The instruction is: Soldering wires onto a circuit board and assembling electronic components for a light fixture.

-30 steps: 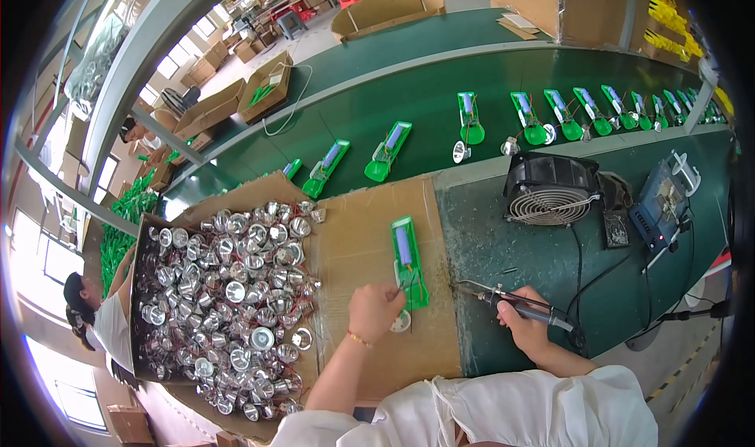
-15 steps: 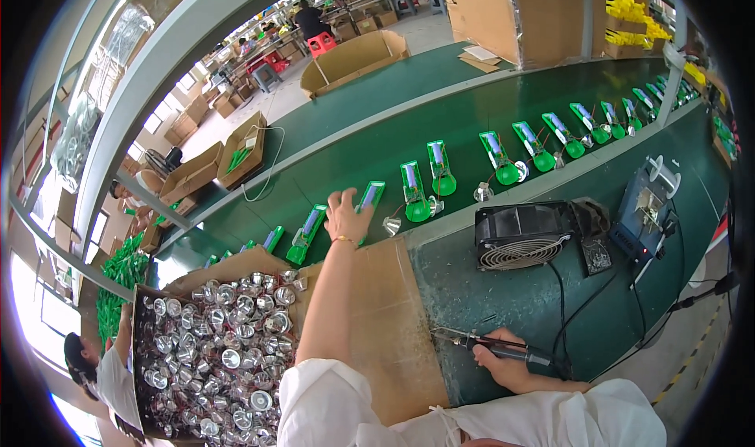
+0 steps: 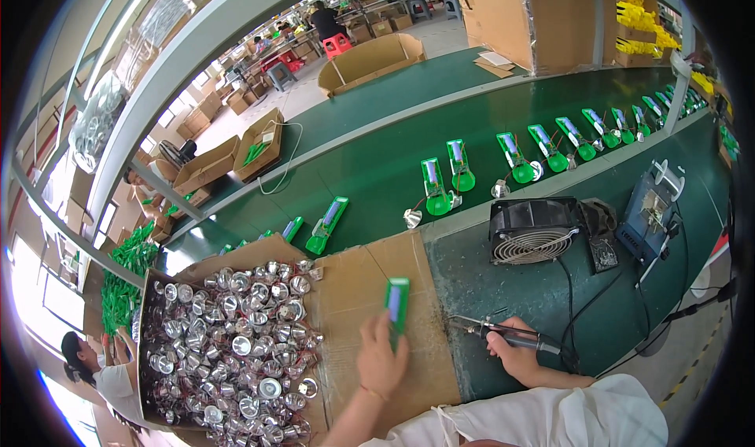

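Over the cardboard sheet (image 3: 366, 270), my left hand (image 3: 383, 360) grips a green flashlight housing (image 3: 399, 296) with a pale purple battery in it. The hand is slightly blurred. My right hand (image 3: 515, 360) is wrapped round a soldering iron (image 3: 543, 341), whose thin tip points left to the cardboard's right edge. Left of my left hand, an open box (image 3: 149, 321) is full of silver lamp reflectors (image 3: 241, 345) with wires. More green housings (image 3: 324, 227) lie along the green conveyor belt (image 3: 370, 175); those to the right have reflectors wired on.
A black fan (image 3: 533, 233) and a blue soldering station (image 3: 651, 220) stand right of the cardboard, their cables trailing over the bench. A metal rail edges the belt. Co-workers (image 3: 114, 376) sit at the left beside green parts (image 3: 126, 270). Cartons (image 3: 263, 144) stand beyond the belt.
My left hand has taken a green flashlight housing off the belt and brought it down over the cardboard. My right hand still holds the soldering iron. The view has shifted slightly.
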Tool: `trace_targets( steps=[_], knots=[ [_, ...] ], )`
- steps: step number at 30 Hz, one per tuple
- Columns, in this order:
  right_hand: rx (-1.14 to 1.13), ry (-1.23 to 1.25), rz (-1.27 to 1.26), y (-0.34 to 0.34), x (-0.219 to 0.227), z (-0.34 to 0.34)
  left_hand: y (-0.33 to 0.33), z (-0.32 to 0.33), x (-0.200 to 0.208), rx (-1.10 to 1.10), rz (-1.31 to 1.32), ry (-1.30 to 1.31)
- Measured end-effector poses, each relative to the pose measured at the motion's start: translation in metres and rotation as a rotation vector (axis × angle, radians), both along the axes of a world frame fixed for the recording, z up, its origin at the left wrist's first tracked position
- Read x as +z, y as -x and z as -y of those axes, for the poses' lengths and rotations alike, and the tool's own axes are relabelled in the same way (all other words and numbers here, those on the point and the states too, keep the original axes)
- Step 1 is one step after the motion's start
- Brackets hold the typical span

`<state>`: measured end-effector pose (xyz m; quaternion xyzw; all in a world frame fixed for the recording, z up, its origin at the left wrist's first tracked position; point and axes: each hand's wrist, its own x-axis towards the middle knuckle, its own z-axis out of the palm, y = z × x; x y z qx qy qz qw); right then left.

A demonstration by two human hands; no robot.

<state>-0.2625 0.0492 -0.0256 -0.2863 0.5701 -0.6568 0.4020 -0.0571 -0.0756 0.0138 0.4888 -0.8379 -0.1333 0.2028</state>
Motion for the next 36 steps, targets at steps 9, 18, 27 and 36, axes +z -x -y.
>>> trace_targets(
  steps=[9,18,27,36],
  knots=[
    [-0.028,0.024,0.009,-0.002,0.003,0.000,-0.108,0.029,0.037,0.754,0.298,0.415],
    [-0.023,0.103,-0.121,-0.008,-0.002,-0.003,-0.105,-0.007,-0.008,0.326,0.274,0.520],
    [-0.038,0.096,-0.170,-0.010,0.004,-0.007,-0.097,-0.036,-0.004,0.248,0.173,0.493],
    [-0.045,0.101,-0.167,-0.009,0.001,-0.008,-0.125,-0.061,-0.025,0.353,0.329,0.396]
  ],
)
